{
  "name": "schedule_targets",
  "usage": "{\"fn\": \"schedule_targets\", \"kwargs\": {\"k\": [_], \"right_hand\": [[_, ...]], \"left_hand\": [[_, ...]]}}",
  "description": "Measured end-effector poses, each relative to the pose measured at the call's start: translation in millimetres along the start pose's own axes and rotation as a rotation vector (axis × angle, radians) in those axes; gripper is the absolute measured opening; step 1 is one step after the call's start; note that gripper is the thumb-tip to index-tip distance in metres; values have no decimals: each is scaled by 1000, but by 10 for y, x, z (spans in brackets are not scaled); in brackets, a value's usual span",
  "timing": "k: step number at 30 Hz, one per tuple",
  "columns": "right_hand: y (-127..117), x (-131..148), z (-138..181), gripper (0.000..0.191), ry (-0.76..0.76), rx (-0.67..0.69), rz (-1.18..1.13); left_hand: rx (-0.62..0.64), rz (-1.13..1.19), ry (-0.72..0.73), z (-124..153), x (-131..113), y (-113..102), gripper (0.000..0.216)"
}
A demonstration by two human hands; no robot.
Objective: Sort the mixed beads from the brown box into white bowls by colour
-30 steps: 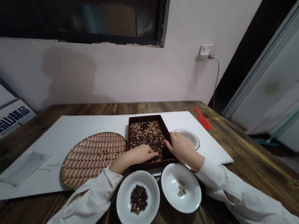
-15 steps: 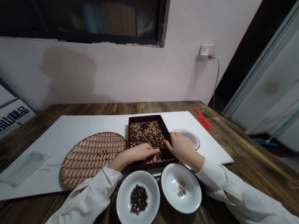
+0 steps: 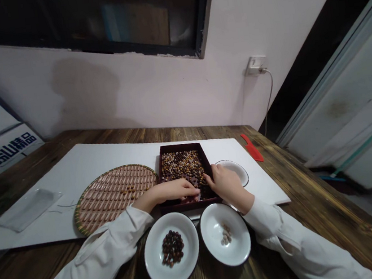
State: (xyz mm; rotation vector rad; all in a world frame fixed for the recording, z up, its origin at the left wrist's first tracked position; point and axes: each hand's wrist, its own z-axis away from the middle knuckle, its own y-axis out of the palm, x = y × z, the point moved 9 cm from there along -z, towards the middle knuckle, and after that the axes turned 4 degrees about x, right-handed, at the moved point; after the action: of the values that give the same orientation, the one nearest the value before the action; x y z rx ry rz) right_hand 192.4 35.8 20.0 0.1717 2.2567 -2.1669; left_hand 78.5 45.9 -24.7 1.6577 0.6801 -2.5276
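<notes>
A dark red open box (image 3: 180, 147) holds many small round beads (image 3: 182, 162) in brown, yellow and pale shades. My left hand (image 3: 177, 190) reaches into its near part from the left, thumb and fingers pinched together low among the beads; what lies between the fingertips is too small to make out. At the box's right side, my right hand (image 3: 228, 184) is closed over the wall, thumb on the inner side and the other fingers mostly hidden. Closer to me stand two white bowls: the left bowl (image 3: 154, 268) contains dark brown beads (image 3: 172, 248), the right bowl (image 3: 217, 255) a few pale beads (image 3: 225, 234).
A round woven tray (image 3: 109, 203) with several yellowish beads lies left of the box on a white board (image 3: 83, 161). Behind my right hand is another white bowl (image 3: 239, 169). A red comb-shaped tool (image 3: 253, 150) and a clear plastic tray (image 3: 30, 208) lie farther out.
My left fingertips have drawn together into a pinch and pulled slightly toward me, with more bare box floor showing beyond them. My right hand has stayed put.
</notes>
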Motion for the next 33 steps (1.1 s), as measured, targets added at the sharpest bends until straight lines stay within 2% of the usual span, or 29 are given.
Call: {"fn": "schedule_targets", "kwargs": {"k": [9,18,29,33], "right_hand": [[-4,8,-1,34,0,13,10],[1,3,-4,35,1,1,13],[6,7,0,35,3,16,24],[2,8,-1,34,0,18,23]], "left_hand": [[55,-102,82,-43,29,-10,26],[82,-83,107,-55,20,10,21],[57,18,58,-29,-2,21,19],[36,172,59,-29,-14,9,21]]}}
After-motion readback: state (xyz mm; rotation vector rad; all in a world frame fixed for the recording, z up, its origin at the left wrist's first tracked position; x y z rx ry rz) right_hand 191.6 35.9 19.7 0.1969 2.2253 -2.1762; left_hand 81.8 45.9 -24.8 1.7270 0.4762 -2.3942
